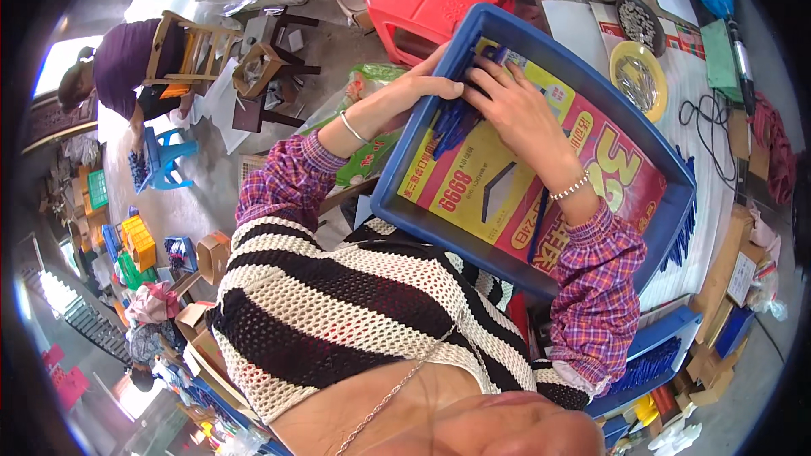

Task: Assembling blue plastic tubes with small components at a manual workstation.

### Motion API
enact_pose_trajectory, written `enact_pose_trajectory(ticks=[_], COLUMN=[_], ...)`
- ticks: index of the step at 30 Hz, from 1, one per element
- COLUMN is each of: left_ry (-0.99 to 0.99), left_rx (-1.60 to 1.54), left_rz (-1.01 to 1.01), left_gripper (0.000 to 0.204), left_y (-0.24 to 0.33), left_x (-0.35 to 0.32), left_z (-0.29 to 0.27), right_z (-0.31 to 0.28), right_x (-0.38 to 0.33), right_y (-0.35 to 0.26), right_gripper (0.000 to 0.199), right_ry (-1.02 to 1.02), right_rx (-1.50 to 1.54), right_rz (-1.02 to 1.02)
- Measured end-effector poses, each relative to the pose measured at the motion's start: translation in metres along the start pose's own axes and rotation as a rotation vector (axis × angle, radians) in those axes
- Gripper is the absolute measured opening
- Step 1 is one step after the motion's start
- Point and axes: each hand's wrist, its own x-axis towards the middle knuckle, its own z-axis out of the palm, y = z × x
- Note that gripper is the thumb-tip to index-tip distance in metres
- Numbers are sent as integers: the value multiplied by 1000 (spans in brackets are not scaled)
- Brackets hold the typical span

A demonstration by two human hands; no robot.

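Head view: at upper centre of the frame, the left hand point(422, 84) grips the rim of a tilted blue plastic tray point(397, 194), while the right hand point(511, 105) presses its fingers onto a cluster of small dark blue pieces point(454, 122) lying on the printed flyer point(591, 177) lining it. The pieces look light, stiff and slippery, likely best pinched a few together; the tray seems rigid, best held by its rim.

right hand point(515, 105) fingertips hidden by blue pens point(454, 122) | pen count unclear

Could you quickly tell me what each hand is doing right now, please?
Left hand: closed on the rim of the blue tray.
Right hand: fingers curled on the blue sticks in the tray.
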Motion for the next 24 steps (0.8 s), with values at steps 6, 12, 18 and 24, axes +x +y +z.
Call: enact_pose_trajectory(ticks=[6, 12, 18, 24], left_ry=[-6, 5, 5, 3], left_rx=[-19, -38, -29, -19], left_rz=[2, -16, -24, -48], left_gripper=[72, 73, 71, 70], left_y=[-3, -3, -7, -7], left_x=[3, 6, 8, 9], left_z=[-3, -5, -7, -7], right_z=[5, 5, 13, 12], right_x=[-1, 4, 3, 8], right_y=[2, 4, 6, 4], right_gripper=[39, 44, 45, 44], right_ry=[11, -5, 28, 42], right_rx=[-5, -1, -1, 1], right_rz=[26, 31, 36, 95])
